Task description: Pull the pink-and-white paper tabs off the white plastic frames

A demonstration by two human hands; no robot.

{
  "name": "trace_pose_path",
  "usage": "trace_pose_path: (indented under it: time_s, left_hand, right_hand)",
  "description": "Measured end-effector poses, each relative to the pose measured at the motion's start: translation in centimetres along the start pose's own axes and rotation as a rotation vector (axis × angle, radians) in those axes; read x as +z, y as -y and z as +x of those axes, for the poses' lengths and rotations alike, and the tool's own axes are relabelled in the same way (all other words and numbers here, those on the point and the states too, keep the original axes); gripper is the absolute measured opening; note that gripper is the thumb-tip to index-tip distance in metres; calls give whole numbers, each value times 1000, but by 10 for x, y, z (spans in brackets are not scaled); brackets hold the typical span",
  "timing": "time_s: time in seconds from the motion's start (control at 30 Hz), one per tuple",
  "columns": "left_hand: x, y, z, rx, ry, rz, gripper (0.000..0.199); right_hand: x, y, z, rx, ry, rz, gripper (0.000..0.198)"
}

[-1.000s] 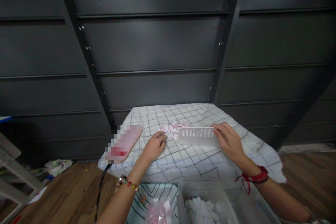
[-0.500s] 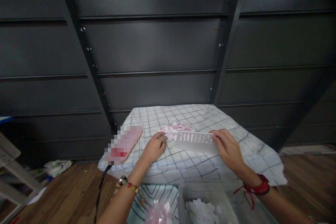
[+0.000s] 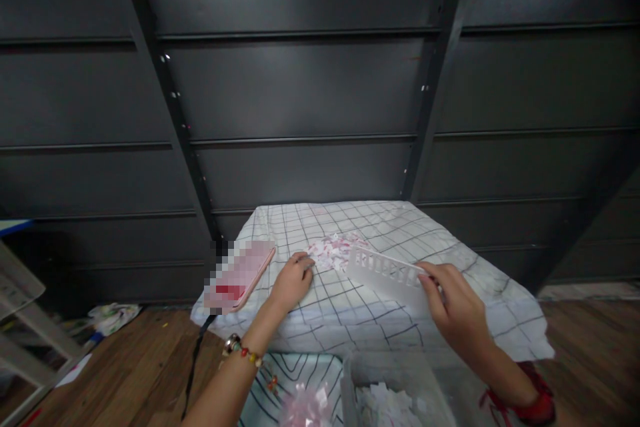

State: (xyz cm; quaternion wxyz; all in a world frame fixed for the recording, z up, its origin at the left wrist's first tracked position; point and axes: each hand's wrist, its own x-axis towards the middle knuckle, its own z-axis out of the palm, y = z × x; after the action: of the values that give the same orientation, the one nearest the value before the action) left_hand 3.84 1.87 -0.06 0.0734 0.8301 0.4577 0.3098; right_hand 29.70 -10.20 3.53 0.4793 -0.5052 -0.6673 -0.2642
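Observation:
My right hand [image 3: 456, 303] grips the right end of a white slotted plastic basket [image 3: 387, 277], thumb in front and fingers behind. The basket is tilted, its left end raised beside a heap of small white and pink paper scraps [image 3: 333, 253] on the checked cloth [image 3: 345, 303]. My left hand [image 3: 294, 279] rests palm down at the left edge of the heap. Its fingers are loosely bent and slightly apart, with nothing visible in them. The inside of the basket is mostly hidden.
A pink-edged phone [image 3: 245, 273], partly blurred, lies at the cloth's left with a black cord [image 3: 194, 360]. In front stand a clear bin [image 3: 425, 373] holding paper pieces and a striped tray [image 3: 300, 363] with a pink plastic bundle [image 3: 307, 407]. A dark panelled wall [image 3: 300, 93] rises behind.
My right hand has drawn back toward me and to the right with the basket, which now slants more, its right end lower. My left hand has barely moved.

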Motion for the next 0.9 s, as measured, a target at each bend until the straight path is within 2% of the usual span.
trace_pose_path:
  time_s: [0.13, 0.3, 0.6, 0.73, 0.8, 0.9]
  left_hand:
    - [-11, 9, -10, 46, 57, -6, 32]
    - [-25, 22, -25, 67, 68, 68, 34]
    - [-28, 22, -26, 43, 57, 35, 37]
    - [-30, 21, -27, 42, 69, 54, 35]
    - [-29, 21, -28, 40, 57, 84, 34]
    - [-26, 22, -27, 37, 42, 108, 34]
  right_hand:
    - [-2, 23, -2, -35, 4, 7, 15]
    - [1, 46, 3, -55, 27, 52, 16]
    - [-1, 84, 9, -9, 132, 242, 19]
    - [-1, 74, 15, 14, 67, 221, 17]
    - [1, 56, 20, 47, 18, 201, 16]
    - [10, 18, 31, 86, 55, 218, 18]
